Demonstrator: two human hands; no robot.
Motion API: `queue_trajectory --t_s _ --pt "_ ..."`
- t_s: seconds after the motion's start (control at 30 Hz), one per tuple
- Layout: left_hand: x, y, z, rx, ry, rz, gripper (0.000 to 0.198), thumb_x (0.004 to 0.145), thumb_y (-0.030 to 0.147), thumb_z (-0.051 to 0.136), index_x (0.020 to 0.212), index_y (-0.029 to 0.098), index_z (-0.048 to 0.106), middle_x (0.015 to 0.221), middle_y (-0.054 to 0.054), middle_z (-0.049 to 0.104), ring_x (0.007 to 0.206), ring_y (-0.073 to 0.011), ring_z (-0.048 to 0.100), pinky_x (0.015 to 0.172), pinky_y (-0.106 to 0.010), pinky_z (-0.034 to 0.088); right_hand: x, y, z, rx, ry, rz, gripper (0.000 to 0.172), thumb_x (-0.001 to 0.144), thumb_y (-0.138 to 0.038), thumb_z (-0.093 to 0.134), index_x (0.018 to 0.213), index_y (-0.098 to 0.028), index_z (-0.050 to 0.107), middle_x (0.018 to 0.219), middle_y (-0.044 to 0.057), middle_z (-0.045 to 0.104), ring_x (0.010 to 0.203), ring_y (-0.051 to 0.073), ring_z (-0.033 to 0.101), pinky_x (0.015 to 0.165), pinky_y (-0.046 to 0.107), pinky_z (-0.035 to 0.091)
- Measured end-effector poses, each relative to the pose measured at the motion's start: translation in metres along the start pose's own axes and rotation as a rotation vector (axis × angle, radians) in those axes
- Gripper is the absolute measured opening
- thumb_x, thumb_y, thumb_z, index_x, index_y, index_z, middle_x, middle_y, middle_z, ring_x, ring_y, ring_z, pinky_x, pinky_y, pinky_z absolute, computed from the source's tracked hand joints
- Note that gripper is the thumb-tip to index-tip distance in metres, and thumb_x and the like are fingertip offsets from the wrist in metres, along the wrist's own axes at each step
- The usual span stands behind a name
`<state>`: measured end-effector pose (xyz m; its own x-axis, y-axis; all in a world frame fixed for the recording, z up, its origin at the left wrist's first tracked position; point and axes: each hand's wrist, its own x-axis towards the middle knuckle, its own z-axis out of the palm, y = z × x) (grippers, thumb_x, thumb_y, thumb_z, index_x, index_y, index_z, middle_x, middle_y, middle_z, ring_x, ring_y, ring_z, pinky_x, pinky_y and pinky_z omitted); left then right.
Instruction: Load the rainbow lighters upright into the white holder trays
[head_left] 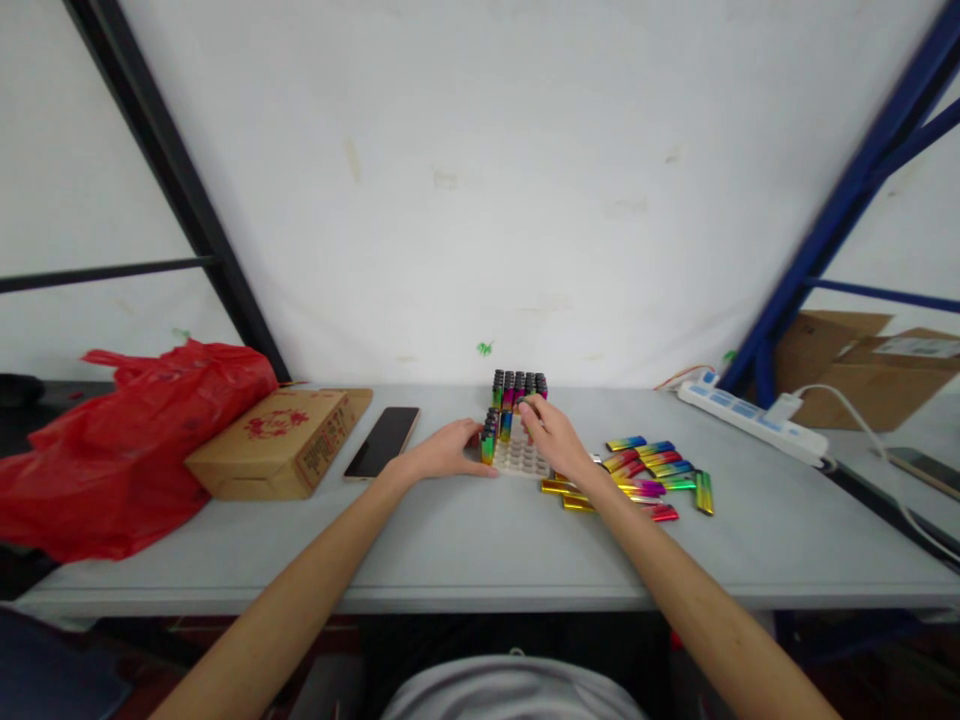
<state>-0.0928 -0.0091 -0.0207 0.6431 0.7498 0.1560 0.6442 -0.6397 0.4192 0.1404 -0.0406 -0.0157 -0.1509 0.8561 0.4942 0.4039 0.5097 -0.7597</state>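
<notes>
A clear plastic tray [529, 462] with rows of round holes lies on the table. Shiny multicoloured lighters [517, 388] with black tops stand upright in its far rows, and a few more [490, 440] line its left side. My left hand [448, 450] holds the tray's left edge, thumb at the near corner and fingers beside the standing lighters. My right hand [551, 432] is over the tray's middle right, its thumb and fingers pinched on a lighter, mostly hidden by the fingers. A blue-and-gold lighter [506, 427] stands just left of those fingertips.
Loose lighters [664, 462] lie in a pile right of the tray, partly under my right forearm. On the left are a dark phone [384, 442], a cardboard box [277, 440] and a red plastic bag [142, 450]. A white power strip [750, 420] runs along the right.
</notes>
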Motion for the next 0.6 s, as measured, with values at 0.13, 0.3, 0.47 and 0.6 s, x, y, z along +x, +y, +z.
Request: queue_trajectory --t_s 0.13,0.3,0.47,0.6 --pt "0.0 -0.002 0.001 -0.003 0.009 -0.004 0.069 0.066 0.075 0.075 0.101 0.016 0.064 0.1 -0.01 0.068 0.089 -0.0284 0.062 0.079 -0.036 0.048 0.001 -0.003 -0.003 -0.159 0.017 -0.157 0.033 0.098 -0.052 0.053 0.086 -0.022 0.059 0.087 0.005 0.061 0.081 0.02 0.057 0.076 0.031 0.046" --pt "0.001 -0.003 0.003 -0.011 0.026 0.003 0.068 0.065 0.076 0.075 0.098 0.017 0.065 0.098 -0.009 0.068 0.089 -0.0281 0.062 0.078 -0.036 0.048 0.0 -0.005 -0.004 -0.21 -0.001 -0.119 0.031 0.098 -0.05 0.055 0.083 -0.023 0.058 0.067 0.0 0.059 0.064 0.018 0.054 0.068 0.03 0.041" --pt "0.002 -0.005 0.005 -0.005 0.027 0.006 0.068 0.064 0.076 0.075 0.096 0.018 0.063 0.096 -0.009 0.068 0.084 -0.0268 0.061 0.076 -0.035 0.048 0.001 0.004 0.001 -0.219 -0.057 -0.082 0.029 0.099 -0.049 0.054 0.09 -0.022 0.061 0.073 0.002 0.068 0.066 0.019 0.06 0.066 0.029 0.041" --pt "0.001 -0.004 0.004 -0.009 0.036 0.015 0.067 0.064 0.075 0.076 0.096 0.017 0.064 0.095 -0.009 0.067 0.085 -0.0274 0.062 0.075 -0.035 0.048 0.004 0.011 0.002 -0.375 -0.14 -0.091 0.026 0.101 -0.043 0.054 0.09 -0.021 0.062 0.077 0.006 0.07 0.068 0.02 0.062 0.068 0.029 0.041"
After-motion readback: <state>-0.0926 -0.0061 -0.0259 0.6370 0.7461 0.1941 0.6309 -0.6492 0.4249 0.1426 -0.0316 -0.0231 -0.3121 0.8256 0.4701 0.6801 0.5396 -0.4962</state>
